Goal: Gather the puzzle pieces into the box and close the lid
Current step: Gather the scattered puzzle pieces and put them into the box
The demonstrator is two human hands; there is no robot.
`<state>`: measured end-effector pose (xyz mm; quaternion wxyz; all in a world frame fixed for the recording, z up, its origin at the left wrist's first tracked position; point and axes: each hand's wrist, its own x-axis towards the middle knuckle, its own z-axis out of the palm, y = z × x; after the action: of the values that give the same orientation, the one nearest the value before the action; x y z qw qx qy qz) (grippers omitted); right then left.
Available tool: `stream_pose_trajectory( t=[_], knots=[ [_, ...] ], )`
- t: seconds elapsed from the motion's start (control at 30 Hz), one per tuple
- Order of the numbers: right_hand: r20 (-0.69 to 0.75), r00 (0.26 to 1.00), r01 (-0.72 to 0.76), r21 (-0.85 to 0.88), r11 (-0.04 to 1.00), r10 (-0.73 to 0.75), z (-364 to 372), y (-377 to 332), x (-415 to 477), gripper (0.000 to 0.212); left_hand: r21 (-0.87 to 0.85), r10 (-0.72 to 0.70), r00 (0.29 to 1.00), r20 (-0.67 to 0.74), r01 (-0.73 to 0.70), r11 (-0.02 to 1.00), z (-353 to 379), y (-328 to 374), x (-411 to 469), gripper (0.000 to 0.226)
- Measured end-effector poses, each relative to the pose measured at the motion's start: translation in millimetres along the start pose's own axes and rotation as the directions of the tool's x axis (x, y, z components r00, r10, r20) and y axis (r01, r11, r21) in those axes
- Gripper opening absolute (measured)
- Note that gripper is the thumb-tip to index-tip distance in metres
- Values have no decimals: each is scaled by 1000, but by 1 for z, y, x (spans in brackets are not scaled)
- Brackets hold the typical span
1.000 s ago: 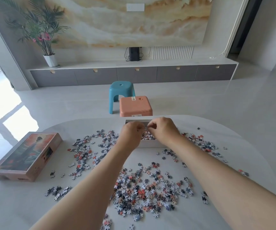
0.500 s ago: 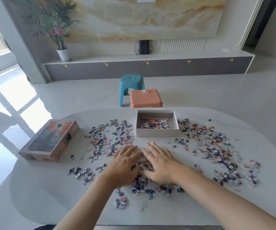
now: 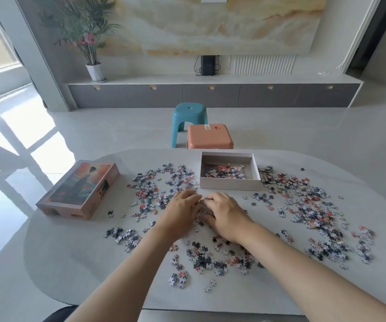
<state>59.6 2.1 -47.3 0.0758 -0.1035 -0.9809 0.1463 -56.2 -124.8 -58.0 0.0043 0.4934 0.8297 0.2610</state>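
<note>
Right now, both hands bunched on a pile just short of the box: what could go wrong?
1. The left hand and right hand cup loose pieces; some may drop on the way over the box wall.
2. Both forearms cross the near pile; pulling back could sweep strays off the table edge.

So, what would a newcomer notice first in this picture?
Probably the puzzle pieces first, scattered in patches across the pale oval table. Next, the left hand and right hand, cupped together over pieces mid-table, just on the near side of the open box, which holds a few pieces. The picture lid lies at the table's left edge.
</note>
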Motion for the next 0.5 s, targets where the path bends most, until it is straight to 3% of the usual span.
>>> stream_pose_trajectory(
  t=[0.1,0.17,0.27,0.5],
  knots=[
    [-15,999,-48,86,995,49,-10,-5,10,47,80,5,1000,6,-6,997,-15,-3,-5,38],
    [108,991,-93,126,988,80,-15,-13,15,62,237,-84,985,150,47,970,-25,-7,-12,55],
    [336,936,-101,-41,994,109,-16,-24,23,86,352,-171,946,274,67,934,-32,-12,-21,70],
    [241,952,-206,48,977,189,-16,-26,34,34,155,-78,988,130,57,986,-28,-14,-13,32]
  ],
)
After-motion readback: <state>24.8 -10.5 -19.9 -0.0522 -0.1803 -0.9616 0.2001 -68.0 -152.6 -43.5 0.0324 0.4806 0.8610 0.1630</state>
